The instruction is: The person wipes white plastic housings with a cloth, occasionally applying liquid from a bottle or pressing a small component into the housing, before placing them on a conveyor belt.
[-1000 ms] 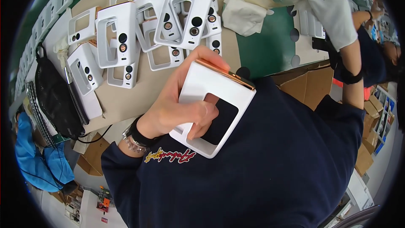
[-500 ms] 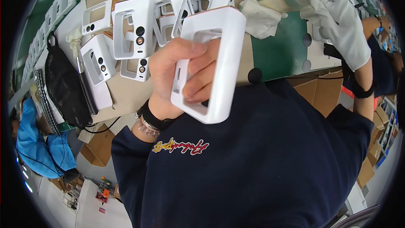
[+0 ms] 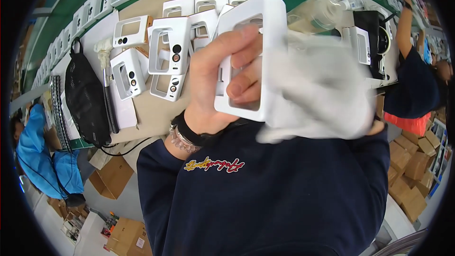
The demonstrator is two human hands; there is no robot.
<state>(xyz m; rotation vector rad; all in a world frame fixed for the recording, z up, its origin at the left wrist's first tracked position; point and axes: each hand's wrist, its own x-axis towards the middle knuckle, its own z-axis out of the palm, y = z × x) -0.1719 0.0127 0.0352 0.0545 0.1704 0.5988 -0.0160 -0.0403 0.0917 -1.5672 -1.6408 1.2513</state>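
My left hand [image 3: 222,73] is closed through the opening of a white rectangular frame-shaped housing [image 3: 274,23], raised above the table edge in front of my chest. My right hand, in a white glove [image 3: 336,85], is at the housing's right side with a white cloth [image 3: 284,109]. Motion blurs glove and cloth together, and the right fingers cannot be made out. Behind my left hand, several similar white housings [image 3: 166,61] stand and lie grouped on the table; some have dark round lenses. A clear plastic bottle [image 3: 327,12] is beyond the right hand.
A black pouch [image 3: 85,97] and a dark-handled brush [image 3: 110,104] lie at the table's left. Rows of white housings [image 3: 103,0] line the far green surface. Cardboard boxes [image 3: 111,178] are on the floor. A person in blue [image 3: 40,156] is at left, another in dark clothes [image 3: 412,85] at right.
My gloved right hand has come from the bottle at the far right to the housing's right side, bringing the cloth. My left hand, still holding the housing, appears slightly farther right and higher.
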